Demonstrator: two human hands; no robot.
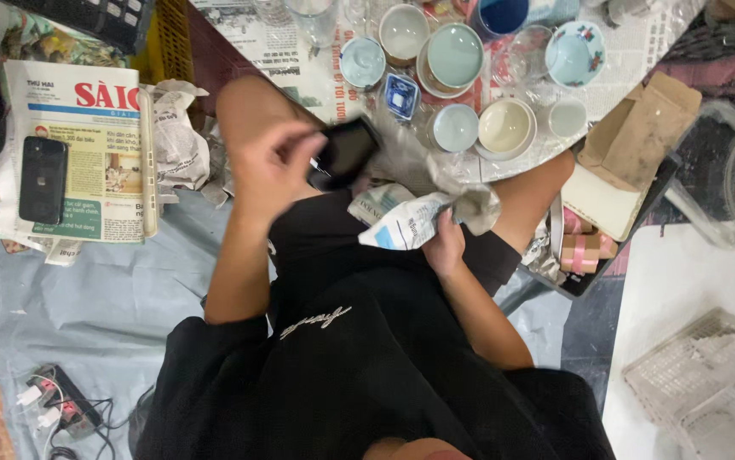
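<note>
I sit cross-legged on the floor in black clothes. My left hand [272, 166] is raised over my left knee and grips a small black dish [346, 152], blurred by motion. My right hand [444, 243] rests in my lap and clutches a crumpled sheet of newspaper [418, 217]. Just beyond my knees, several pale ceramic bowls and cups [457, 55] stand on spread newspaper, with a small blue square dish [401, 94] among them.
A stack of newspapers [95, 162] with a black phone [42, 179] on it lies at left. Crumpled paper [178, 140] sits beside it. A brown paper bag [640, 128] and tape rolls [585, 247] are at right. A white plastic basket [708, 383] and a power strip [60, 400] lie nearby.
</note>
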